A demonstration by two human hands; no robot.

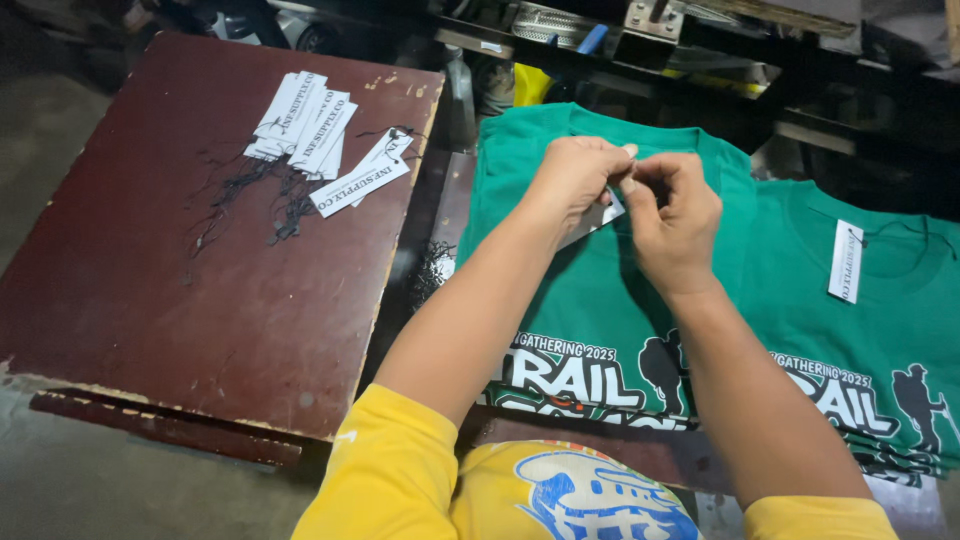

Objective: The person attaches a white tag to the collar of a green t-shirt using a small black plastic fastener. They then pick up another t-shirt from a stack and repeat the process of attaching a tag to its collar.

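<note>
A green printed T-shirt (590, 290) lies flat in front of me, collar away from me. My left hand (575, 178) and my right hand (675, 215) meet over its chest, just below the collar. Both pinch a small white paper tag (607, 213), which shows only partly under my fingers. A second green T-shirt (890, 300) lies to the right. It has a white hang tag (846, 260) on a dark string at its collar.
A worn dark-red board (180, 290) lies to the left. On its far part sits a pile of white hang tags (320, 135) with tangled black strings (250, 195). Dark machine parts and a metal frame (650, 30) stand behind the shirts.
</note>
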